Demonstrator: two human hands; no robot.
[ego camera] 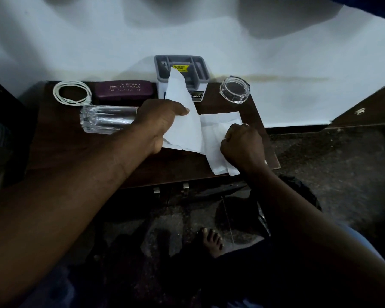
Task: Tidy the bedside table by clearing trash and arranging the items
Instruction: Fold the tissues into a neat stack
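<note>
**Loose paper being gathered**

A torn white sheet (pixel 182 112) is pinched in the left hand (pixel 162 123), thumb on top. A creased sheet (pixel 218 123), flat on the bedside table (pixel 76 152), is bunched under the clenched right hand (pixel 242 145). Both should be drawn inward together, so the tumbler (pixel 107 118) just left of the left knuckles is spared. The pinched sheet's long axis rises from the fingers, its tip pointed away toward the grey organizer (pixel 160 67).

Dim white wall (pixel 76 41), speckled floor (pixel 320 163)
</note>
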